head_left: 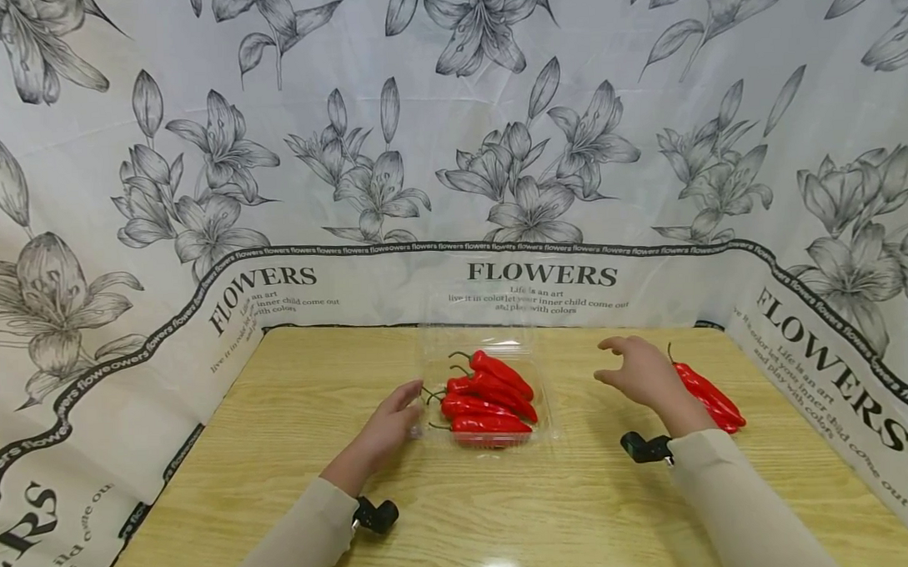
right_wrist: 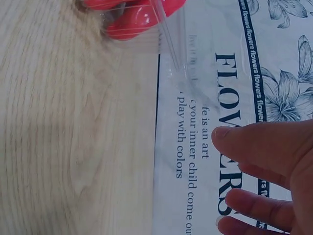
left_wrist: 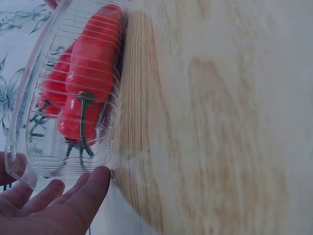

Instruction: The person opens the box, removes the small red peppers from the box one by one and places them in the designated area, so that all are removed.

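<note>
Pale sleeves [head_left: 739, 499] reach over a wood-grain worktop [head_left: 575, 513], L hand [head_left: 386, 426] w/ fingers loosely extended, touching the L end of a clear plastic box [left_wrist: 41, 144] of red peppers [head_left: 496, 399], R hand [head_left: 639, 375] empty, thumb & fingers spread, to the box's R; loose peppers [head_left: 713, 398] lie beside R wrist, nr. the flower-print cloth [head_left: 379, 294]

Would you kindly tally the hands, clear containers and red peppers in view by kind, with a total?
Hands: 2 (left hand, right hand)
Clear container: 1
Red peppers: at least 5 (at least 4 in the container, at least 1 pepper beside the right hand; exact count unclear)
Total: at least 8
</note>
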`<state>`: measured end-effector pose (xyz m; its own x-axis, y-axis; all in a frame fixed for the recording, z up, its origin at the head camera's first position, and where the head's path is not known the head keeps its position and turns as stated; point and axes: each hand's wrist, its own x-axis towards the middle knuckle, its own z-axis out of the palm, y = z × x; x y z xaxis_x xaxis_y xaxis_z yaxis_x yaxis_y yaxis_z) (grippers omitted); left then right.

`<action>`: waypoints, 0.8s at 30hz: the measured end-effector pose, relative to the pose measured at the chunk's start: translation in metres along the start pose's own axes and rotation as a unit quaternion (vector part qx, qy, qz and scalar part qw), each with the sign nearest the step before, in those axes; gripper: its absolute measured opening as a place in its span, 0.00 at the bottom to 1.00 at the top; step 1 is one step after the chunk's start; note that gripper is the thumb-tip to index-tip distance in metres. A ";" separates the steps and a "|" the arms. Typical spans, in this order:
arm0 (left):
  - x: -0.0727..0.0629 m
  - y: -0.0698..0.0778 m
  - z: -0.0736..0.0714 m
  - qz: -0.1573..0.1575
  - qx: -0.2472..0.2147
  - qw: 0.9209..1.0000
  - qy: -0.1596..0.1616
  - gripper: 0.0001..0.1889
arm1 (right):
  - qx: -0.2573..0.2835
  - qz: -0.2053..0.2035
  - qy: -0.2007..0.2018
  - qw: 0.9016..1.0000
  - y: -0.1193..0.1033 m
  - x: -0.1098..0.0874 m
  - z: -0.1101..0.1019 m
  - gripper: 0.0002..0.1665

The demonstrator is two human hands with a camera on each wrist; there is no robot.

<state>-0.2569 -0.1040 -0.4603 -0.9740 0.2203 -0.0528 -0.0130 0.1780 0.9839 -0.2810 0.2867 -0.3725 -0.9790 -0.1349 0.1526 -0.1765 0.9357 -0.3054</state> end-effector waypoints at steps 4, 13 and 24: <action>0.001 0.000 0.000 0.000 0.006 1.000 0.003 0.27 | 0.010 -0.016 -0.002 1.000 -0.010 0.002 0.000 0.32; 0.002 -0.002 -0.001 0.003 0.009 1.000 0.005 0.27 | 0.036 -0.062 -0.004 0.997 -0.030 0.008 -0.001 0.30; 0.000 0.000 0.001 0.008 0.010 1.000 0.011 0.26 | 0.055 -0.087 -0.032 0.994 -0.054 0.016 0.005 0.30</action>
<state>-0.2564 -0.1032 -0.4608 -0.9790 0.2014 -0.0321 0.0077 0.1939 0.9810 -0.2872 0.2325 -0.3579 -0.9366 -0.3148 0.1536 -0.3501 0.8560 -0.3803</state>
